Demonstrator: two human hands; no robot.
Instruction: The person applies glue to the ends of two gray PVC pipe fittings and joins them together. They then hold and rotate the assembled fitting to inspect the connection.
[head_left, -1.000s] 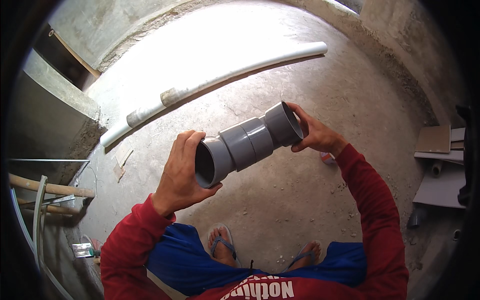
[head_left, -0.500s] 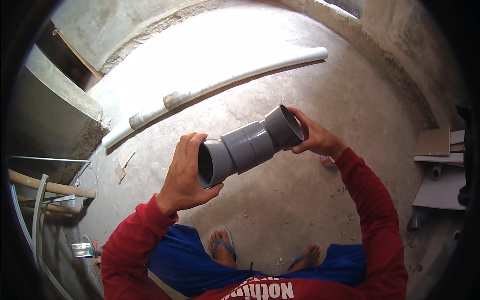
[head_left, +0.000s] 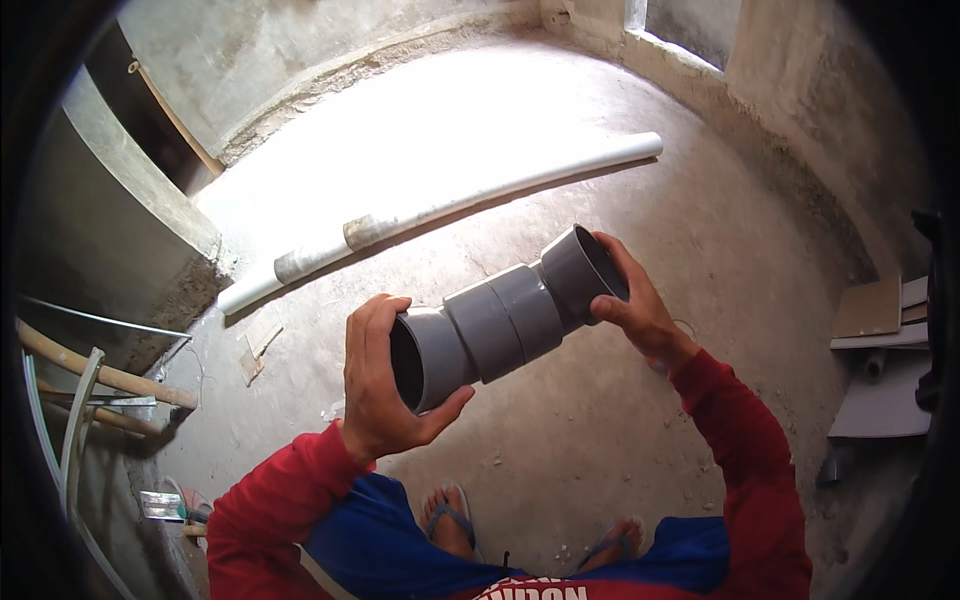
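A grey plastic pipe fitting (head_left: 505, 318), made up of joined sections with a wide socket at each end, is held up in front of me above the floor. It tilts, its right end higher in the picture. Around the rim of the left socket my left hand (head_left: 385, 375) is closed, thumb below and fingers over the top. My right hand (head_left: 640, 305) grips the right socket, its thumb near the lower rim and fingers behind. Both socket mouths look dark and hollow. The backs of the fitting and some fingertips are hidden.
A long white pipe (head_left: 510, 182) with two greyish bands lies across the concrete floor beyond the fitting. Wooden poles (head_left: 120, 375) and bent strips stand at the left. Boards (head_left: 865, 310) are stacked by the right wall. My sandalled feet (head_left: 447, 520) are below.
The fitting and both hands sit slightly lower in the picture, and the fitting appears a little larger. The view has tipped up, showing more wall. Both hands keep their hold.
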